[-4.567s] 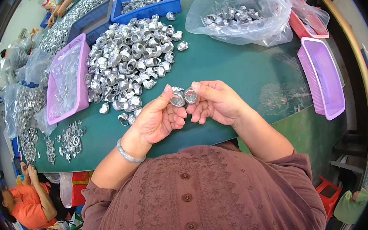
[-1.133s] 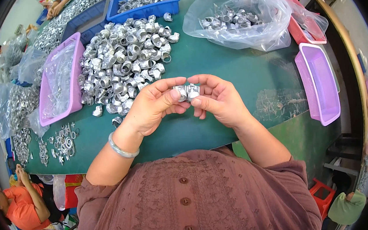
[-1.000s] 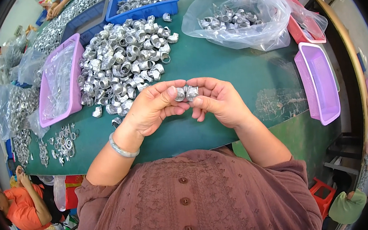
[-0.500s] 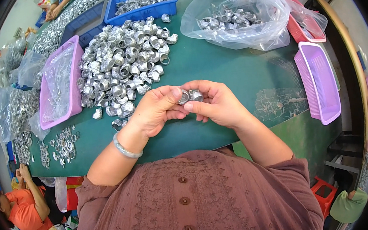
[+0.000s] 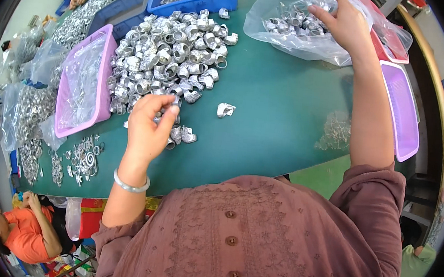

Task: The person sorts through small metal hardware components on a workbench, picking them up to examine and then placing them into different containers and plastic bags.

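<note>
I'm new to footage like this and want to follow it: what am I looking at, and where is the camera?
There is no machine here, just a person's two bare hands, seen from a wide fisheye camera worn on the head, looking down; that is why straight edges bend.

On the green tabletop lies a heap of silvery rings. A lilac basket stands to its left, a blue tray behind it.

The left hand has its thumb and fingertips at the heap's near edge; whether it grips a ring is unclear. The right hand is spread over a clear bag containing more silvery pieces.
</note>
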Tool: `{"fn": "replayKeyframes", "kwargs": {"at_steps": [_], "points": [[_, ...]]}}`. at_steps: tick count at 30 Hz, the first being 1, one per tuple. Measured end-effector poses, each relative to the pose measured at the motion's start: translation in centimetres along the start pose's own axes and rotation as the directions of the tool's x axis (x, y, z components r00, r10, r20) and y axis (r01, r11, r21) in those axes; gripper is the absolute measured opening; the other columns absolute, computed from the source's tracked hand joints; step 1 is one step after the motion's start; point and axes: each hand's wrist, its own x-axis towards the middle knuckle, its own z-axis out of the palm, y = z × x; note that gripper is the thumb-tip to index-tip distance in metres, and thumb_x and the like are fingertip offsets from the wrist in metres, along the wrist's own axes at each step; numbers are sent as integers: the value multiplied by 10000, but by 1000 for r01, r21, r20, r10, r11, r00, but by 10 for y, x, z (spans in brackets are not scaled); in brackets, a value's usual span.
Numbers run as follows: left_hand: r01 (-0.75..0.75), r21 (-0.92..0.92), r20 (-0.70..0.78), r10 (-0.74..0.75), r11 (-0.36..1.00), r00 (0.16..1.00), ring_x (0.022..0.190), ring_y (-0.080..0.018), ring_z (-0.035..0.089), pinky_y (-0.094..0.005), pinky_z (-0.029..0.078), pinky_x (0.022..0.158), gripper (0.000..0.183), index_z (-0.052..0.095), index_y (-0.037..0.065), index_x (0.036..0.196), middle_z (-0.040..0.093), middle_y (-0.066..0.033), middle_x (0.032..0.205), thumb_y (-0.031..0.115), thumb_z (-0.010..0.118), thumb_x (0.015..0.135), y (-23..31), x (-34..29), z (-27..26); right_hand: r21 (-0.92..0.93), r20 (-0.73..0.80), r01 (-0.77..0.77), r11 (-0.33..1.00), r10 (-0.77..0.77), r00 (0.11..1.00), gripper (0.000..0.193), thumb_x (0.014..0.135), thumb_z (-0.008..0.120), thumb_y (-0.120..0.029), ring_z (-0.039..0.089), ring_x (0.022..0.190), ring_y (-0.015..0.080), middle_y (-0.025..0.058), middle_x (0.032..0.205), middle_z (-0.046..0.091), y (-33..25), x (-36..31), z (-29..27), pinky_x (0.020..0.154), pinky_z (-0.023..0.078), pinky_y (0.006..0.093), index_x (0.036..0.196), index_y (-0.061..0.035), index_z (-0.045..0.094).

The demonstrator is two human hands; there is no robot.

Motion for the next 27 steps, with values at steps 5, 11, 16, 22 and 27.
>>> {"fn": "replayKeyframes", "kwargs": {"at_steps": [5, 11, 16, 22, 27], "points": [[-155, 289, 244, 84, 945, 966, 1007, -270, 459, -382, 295, 888, 472, 579, 67, 1004, 533, -81, 1012, 169, 734, 570, 9, -23, -21, 376, 542, -73, 924, -155, 826, 399, 742, 618, -252, 589, 828, 329, 173, 879, 613, -64, -40, 18, 749, 461, 400, 1082, -62, 533], [-194, 450, 207, 110, 871, 972, 1114, -313, 365, -450, 235, 913, 463, 621, 78, 926, 464, -105, 1129, 265, 763, 526, 15, -34, -2, 664, 582, 49, 746, -556, 593, 408, 735, 632, -291, 559, 843, 332, 166, 939, 537, -127, -110, 41, 761, 452, 392, 1096, -126, 538], [-164, 439, 207, 78, 883, 975, 1085, -297, 388, -444, 238, 917, 389, 634, 87, 890, 479, -92, 1105, 205, 755, 540, 20, -37, 7, 690, 518, 56, 721, -547, 658, 245, 746, 621, -220, 562, 737, 264, 103, 829, 555, -128, -119, 51, 638, 458, 352, 946, -88, 573], [293, -470, 272, -179, 833, 945, 884, -159, 479, -275, 387, 758, 464, 510, 59, 1091, 503, -45, 986, 21, 674, 658, 13, -44, 14, 463, 790, -886, 28, -466, 398, 264, 851, 544, -164, 553, 656, 101, 47, 798, 581, -124, -121, 36, 558, 442, 217, 1052, -6, 482], [242, -742, 231, -101, 625, 968, 873, -101, 503, -222, 425, 743, 483, 400, 6, 1188, 502, -47, 1032, -68, 580, 747, 21, -37, 25, 288, 778, -881, -374, -446, 443, 230, 883, 494, -159, 575, 669, 150, 86, 914, 568, -135, -134, 27, 561, 471, 242, 1056, -7, 486]]}}
